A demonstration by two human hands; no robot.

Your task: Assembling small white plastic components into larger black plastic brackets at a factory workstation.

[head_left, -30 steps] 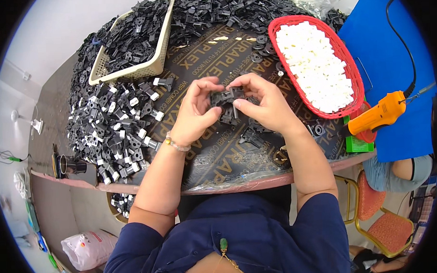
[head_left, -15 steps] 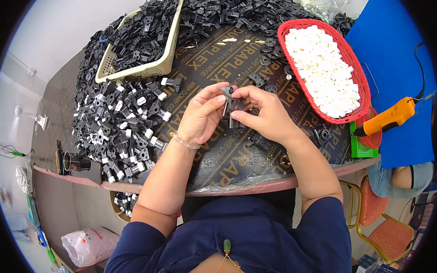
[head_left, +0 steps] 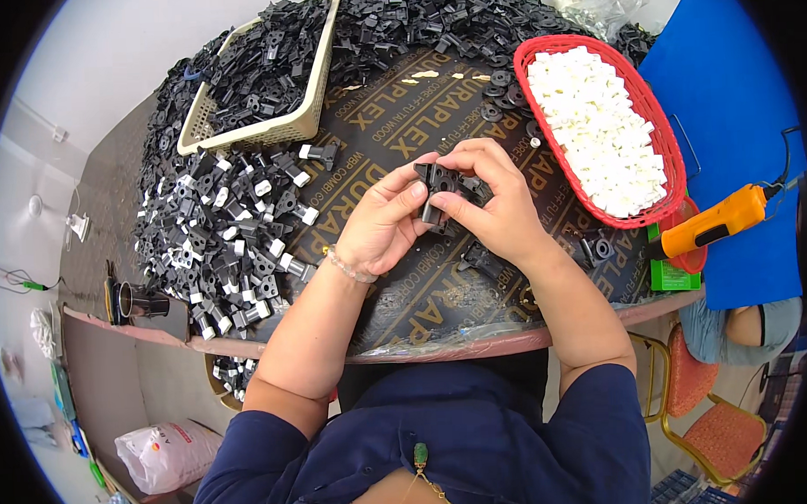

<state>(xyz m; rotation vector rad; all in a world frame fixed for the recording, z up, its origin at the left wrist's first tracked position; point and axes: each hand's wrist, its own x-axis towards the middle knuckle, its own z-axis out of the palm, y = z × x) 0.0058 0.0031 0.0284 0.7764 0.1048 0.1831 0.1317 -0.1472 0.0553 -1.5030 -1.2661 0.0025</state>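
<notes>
Above the middle of the table both hands hold one black plastic part [head_left: 443,185] with round holes and a stem pointing down. My left hand [head_left: 380,219] pinches its left side between thumb and fingertips. From the other side my right hand [head_left: 499,200] grips it, thumb across the front and fingers curled behind. The fingers cover some of the part. Loose black pieces [head_left: 482,260] lie just below my right hand. To the left spreads a heap of black parts with white caps [head_left: 229,231].
A red basket [head_left: 674,171] full of small white pieces stands at the right. Beside it lies an orange power screwdriver [head_left: 718,221] by a green box [head_left: 675,276]. At the far left, a cream basket [head_left: 314,113] sits among piled black parts. A dark cup [head_left: 138,299] stands near the left edge.
The black part has been turned and tilted between my hands, so its holed face shows more. My right fingers have risen over its top; my left hand has shifted slightly right.
</notes>
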